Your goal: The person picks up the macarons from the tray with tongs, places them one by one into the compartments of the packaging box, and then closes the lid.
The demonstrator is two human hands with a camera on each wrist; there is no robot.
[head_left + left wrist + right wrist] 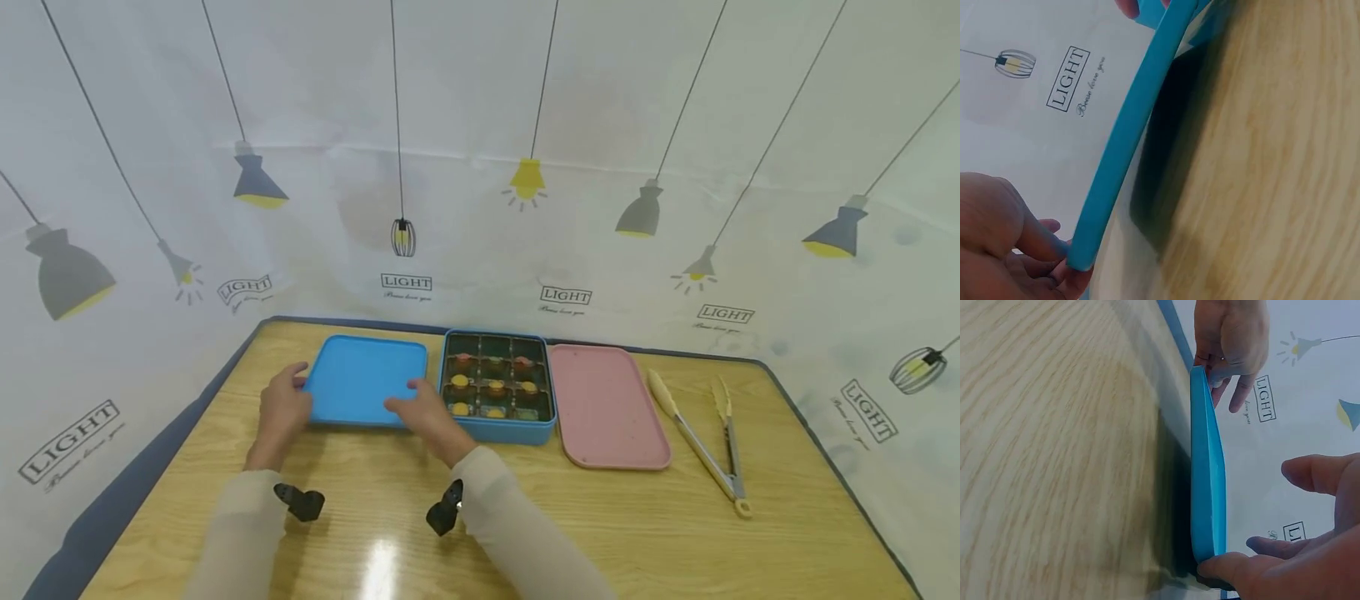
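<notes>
A flat blue lid point(366, 379) hangs just above the table at the left, its shadow showing beneath it in both wrist views. My left hand point(286, 408) pinches its left edge, thumb on top and fingers below, clearest near the lid's corner point(1085, 250) in the left wrist view. At the opposite side, my right hand point(429, 417) has its fingers spread. One digit point(1229, 567) touches the lid's edge, while another point(1316, 474) stands apart from it. Right of the lid sits a blue box point(502, 430) with a dark divided insert holding small yellow and reddish pieces.
Beside the box lies a pink tray point(611, 408). Farther right are spread tongs point(705, 450) with cream tips and metal arms. A white cloth backdrop point(480, 100) with printed lamps rises behind the wooden table point(675, 550).
</notes>
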